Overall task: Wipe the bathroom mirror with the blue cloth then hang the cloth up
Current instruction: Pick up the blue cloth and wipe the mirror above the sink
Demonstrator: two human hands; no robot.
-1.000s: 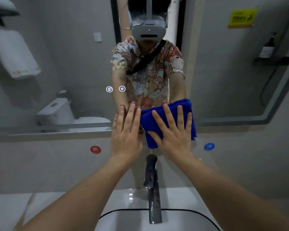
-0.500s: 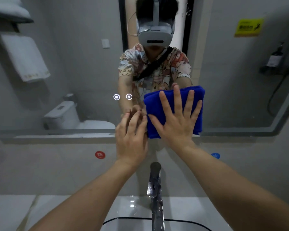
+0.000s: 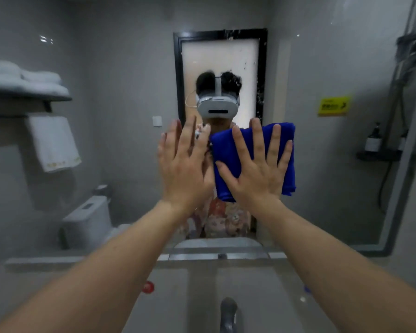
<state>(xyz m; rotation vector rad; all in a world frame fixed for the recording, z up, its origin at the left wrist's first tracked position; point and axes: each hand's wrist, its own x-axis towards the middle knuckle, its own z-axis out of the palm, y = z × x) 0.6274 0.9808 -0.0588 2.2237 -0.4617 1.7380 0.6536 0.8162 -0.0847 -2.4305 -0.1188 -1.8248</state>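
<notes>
Blue cloth (image 3: 252,150): lying folded into a thick pad, flat against the glass at about chest-to-face height of the reflection; likely being kept folded to give a broad, even wiping face.
Mirror (image 3: 120,75): filling most of the view, showing specks and splash marks around the reflected doorway, above the pad; wiping judged under way, not finished.
Right hand (image 3: 256,175): spreading wide, fingers fanned and straight, palm pressing the pad onto the glass; not curling round it, just pinning it by pressure, probably so it slides without bunching.
Left hand (image 3: 184,169): opening flat, fingers loosely together and pointing up, holding nothing; sitting just beside the pad's left edge, not on it; contact with the glass impossible to confirm, possibly bracing.
Hands together: lying side by side, near each other but not overlapping.
Towel rack (image 3: 27,98): appearing in reflection at upper left, carrying folded white towels with one more hanging below.
Tap (image 3: 229,313): rising at the bottom edge, directly beneath the arms.
Hanging step: not yet beginning; no hook or rail for the blue pad identifiable.
</notes>
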